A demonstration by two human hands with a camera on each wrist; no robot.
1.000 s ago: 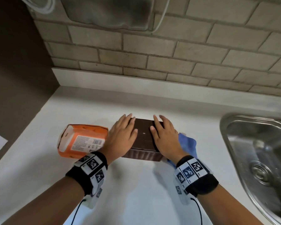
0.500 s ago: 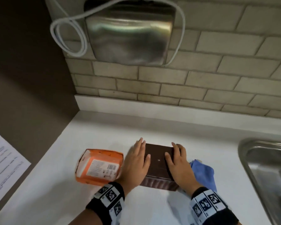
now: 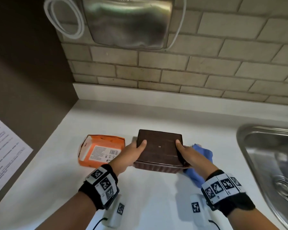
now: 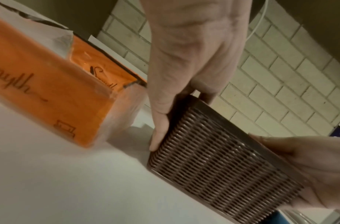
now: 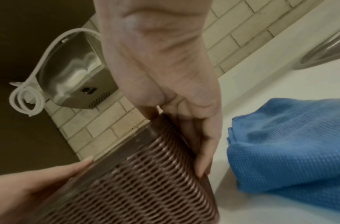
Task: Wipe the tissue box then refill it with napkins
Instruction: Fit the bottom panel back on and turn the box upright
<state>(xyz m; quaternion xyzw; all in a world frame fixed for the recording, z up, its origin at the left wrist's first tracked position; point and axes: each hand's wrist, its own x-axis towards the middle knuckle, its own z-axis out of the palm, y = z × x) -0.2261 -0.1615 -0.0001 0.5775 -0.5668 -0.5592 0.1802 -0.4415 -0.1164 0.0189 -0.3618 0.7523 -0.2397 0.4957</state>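
Observation:
A dark brown woven tissue box (image 3: 160, 150) sits on the white counter (image 3: 148, 196) with its flat base facing up. My left hand (image 3: 131, 153) grips its left side, thumb on top and fingers down the wall. My right hand (image 3: 188, 153) grips the right side the same way. The woven wall (image 4: 213, 160) fills the left wrist view, with the left hand (image 4: 176, 84) at its corner. In the right wrist view the right hand (image 5: 186, 121) lies along the box (image 5: 146, 181). An orange napkin pack (image 3: 101, 150) lies to the left, its end torn open.
A blue cloth (image 3: 199, 163) lies crumpled right of the box, also seen as blue cloth (image 5: 289, 144). A steel sink (image 3: 271, 163) is at the right. A metal hand dryer (image 3: 126, 22) with a white cable hangs on the brick wall. A printed paper (image 3: 3, 151) is at far left.
Both hands went from lying flat on top of the box to gripping its sides with thumbs on top. The head view tilted upward, showing more wall.

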